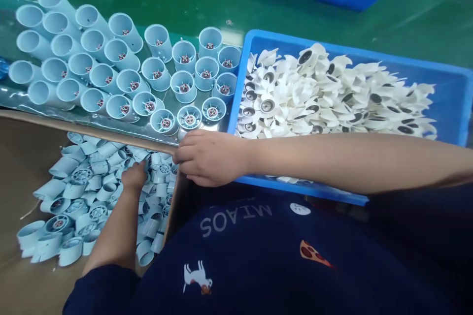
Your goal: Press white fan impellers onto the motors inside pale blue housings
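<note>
Carton (18,157): loose pale-blue housings (77,175) heaped inside, left hand (134,175) among them, grip can't be told. Upright housings (129,81) stand beyond. Right hand (207,157) at carton's edge, fingers curled, hold unclear. Right forearm (332,158) crosses blue bin (456,108), hiding some white fan blades (318,88).

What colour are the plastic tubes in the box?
The plastic tubes are light blue, clearest in head view.
</note>
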{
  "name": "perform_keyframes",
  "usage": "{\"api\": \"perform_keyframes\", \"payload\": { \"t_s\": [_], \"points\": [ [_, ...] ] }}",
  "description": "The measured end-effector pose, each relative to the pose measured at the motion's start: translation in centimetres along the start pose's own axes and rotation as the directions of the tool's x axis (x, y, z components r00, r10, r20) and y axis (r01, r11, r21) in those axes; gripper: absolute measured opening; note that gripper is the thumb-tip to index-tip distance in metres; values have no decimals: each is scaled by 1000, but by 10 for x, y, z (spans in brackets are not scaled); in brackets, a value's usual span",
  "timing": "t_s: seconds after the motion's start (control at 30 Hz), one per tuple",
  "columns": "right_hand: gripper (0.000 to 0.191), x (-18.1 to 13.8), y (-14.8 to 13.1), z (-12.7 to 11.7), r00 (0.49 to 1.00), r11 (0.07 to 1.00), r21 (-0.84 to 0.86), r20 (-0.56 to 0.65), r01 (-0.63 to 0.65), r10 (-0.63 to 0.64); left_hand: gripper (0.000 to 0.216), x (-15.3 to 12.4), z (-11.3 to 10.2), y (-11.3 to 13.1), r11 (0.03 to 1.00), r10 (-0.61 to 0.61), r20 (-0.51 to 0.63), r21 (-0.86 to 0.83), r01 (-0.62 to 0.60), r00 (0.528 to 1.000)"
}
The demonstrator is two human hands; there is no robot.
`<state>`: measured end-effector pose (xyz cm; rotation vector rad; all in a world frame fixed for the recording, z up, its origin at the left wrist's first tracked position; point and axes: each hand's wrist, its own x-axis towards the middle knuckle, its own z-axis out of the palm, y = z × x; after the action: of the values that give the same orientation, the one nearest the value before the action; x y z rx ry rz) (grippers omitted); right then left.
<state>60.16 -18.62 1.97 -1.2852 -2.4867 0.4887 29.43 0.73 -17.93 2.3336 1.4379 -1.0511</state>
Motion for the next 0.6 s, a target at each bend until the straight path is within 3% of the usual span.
{"api": "perform_keyframes", "payload": {
  "t_s": [0.17, 0.27, 0.37, 0.6],
  "points": [
    [24, -2, 2, 2, 999, 1000, 13, -46, -14, 15, 49, 16, 1, 6, 982, 48, 20, 181, -51, 999],
    [26, -2, 2, 3, 998, 1000, 3, -56, -16, 16, 47, 20, 0, 4, 968, 44, -36, 249, -33, 998],
    [27, -1, 1, 2, 999, 999, -16, -47, -27, 26, 46, 13, -2, -4, 956, 96, -69, 284, -72, 993],
    [30, 1, -2, 1, 997, 998, -23, -40, -64, 63, 48, -7, 3, -14, 922, 264, 8, 291, -255, 965]
  ]
}}
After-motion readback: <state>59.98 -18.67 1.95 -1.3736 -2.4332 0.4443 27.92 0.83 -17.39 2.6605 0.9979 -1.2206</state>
